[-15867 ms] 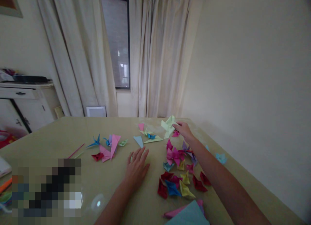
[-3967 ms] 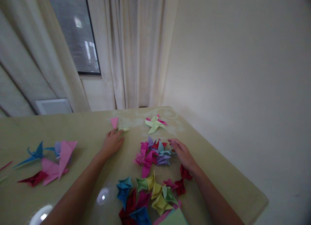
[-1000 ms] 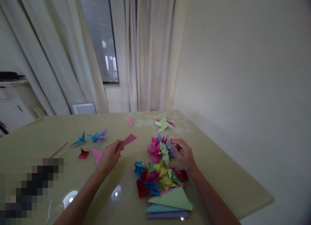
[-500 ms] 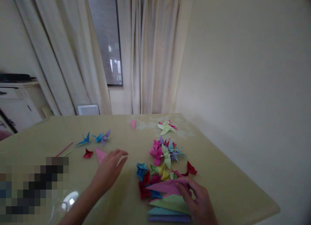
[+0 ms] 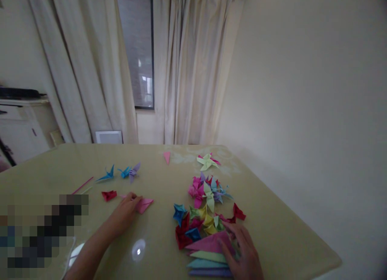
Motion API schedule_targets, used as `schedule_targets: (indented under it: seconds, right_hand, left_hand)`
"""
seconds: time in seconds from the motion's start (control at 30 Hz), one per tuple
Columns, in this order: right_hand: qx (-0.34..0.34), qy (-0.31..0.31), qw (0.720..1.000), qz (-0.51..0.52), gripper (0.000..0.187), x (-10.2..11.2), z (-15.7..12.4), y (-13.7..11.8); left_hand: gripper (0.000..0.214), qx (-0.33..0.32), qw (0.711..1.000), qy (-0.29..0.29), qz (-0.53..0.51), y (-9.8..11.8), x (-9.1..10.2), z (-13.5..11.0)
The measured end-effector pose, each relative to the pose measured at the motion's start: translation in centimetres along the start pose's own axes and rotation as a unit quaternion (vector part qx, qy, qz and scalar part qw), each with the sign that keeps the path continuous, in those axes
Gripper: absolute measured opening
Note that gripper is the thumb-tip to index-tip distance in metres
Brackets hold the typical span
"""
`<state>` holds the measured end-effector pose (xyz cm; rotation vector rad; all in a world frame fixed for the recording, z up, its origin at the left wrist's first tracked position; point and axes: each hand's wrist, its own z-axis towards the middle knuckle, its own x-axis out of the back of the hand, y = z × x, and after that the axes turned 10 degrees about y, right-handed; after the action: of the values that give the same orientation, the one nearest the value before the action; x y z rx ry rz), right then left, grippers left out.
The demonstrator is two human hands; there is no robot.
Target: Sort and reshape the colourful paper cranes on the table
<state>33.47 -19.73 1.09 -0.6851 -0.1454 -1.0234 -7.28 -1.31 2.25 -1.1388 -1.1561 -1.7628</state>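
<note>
My left hand [image 5: 122, 213] is closed on a pink folded paper [image 5: 143, 204] lying on the yellow-green table [image 5: 287, 235]. My right hand [image 5: 240, 251] lies with fingers stretched flat on a stack of folded paper triangles [image 5: 205, 255], pink on top, then green, teal and purple. Just beyond the stack sits a pile of small origami pieces [image 5: 196, 223] in blue, red, yellow and green. Farther back is a cluster of pink, green and purple origami flowers [image 5: 205, 189].
A red origami piece [image 5: 109, 195] lies left of my left hand. Blue and purple cranes [image 5: 122, 172], a small pink triangle [image 5: 167, 156] and a green-pink flower [image 5: 207, 161] lie farther back. A pink strip [image 5: 82, 185] lies at the left. Curtains and a window stand behind the table.
My left hand has moved left and taken hold of the pink folded paper. My right hand stays on the stacked triangles, where it came half a second earlier from the flower cluster.
</note>
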Motion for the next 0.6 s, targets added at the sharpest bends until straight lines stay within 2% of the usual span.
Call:
schedule_targets:
  seconds: [0.1,0.27,0.4,0.6]
  right_hand:
    - [0.023,-0.005,0.999,-0.023,0.032,0.0,0.0,0.1]
    - [0.041,-0.005,0.998,-0.038,0.031,0.1,0.1,0.3]
    - [0.047,-0.003,0.998,-0.039,0.029,0.0,0.4,0.1]
    - [0.071,0.0,0.996,-0.045,0.028,-0.1,0.3,0.7]
  left_hand:
    - [0.053,0.007,1.0,0.003,0.019,-0.1,-0.1,-0.2]
    - [0.038,0.047,0.996,0.02,0.07,0.5,0.1,-0.2]
    - [0.027,0.037,0.994,0.04,0.097,1.1,0.8,-0.2]
    - [0.031,0.042,0.991,0.051,0.112,2.2,1.2,-0.5]
